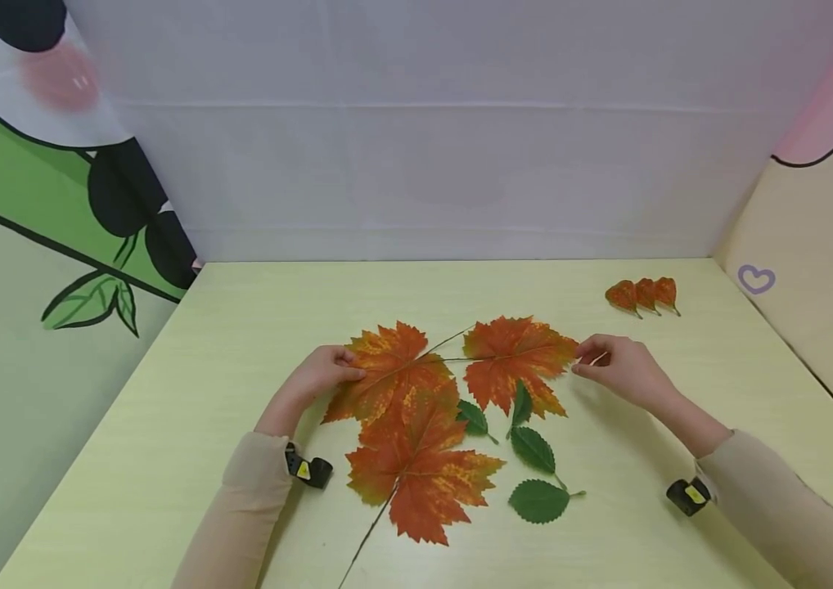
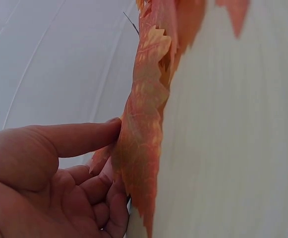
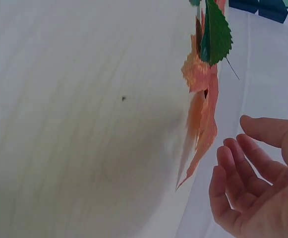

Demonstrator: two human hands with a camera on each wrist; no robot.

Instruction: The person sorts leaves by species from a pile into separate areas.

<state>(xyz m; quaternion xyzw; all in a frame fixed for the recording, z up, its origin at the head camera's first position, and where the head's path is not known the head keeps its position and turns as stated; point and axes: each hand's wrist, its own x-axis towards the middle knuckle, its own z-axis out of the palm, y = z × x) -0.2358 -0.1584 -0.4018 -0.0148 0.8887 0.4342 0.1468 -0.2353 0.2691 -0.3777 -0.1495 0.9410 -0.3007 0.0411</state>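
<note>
Three large orange-red maple leaves with thin dark stems lie together on the table. My left hand (image 1: 319,375) pinches the outer edge of the upper-left maple leaf (image 1: 385,370); in the left wrist view its thumb (image 2: 86,138) presses one face of that leaf (image 2: 143,131). At the tip of the right maple leaf (image 1: 508,353) is my right hand (image 1: 626,372). Its fingers (image 3: 233,191) are loosely bent, and a gap separates them from the leaf (image 3: 206,126) in the right wrist view. The lower maple leaf (image 1: 416,470) overlaps the upper-left one.
Several small green leaves (image 1: 532,449) lie beside the maple leaves, one overlapping the right maple leaf. Three small orange leaves (image 1: 621,296) form a row at the table's back right. A pale wall (image 1: 446,180) rises behind the table (image 1: 276,298), with printed panels at both sides.
</note>
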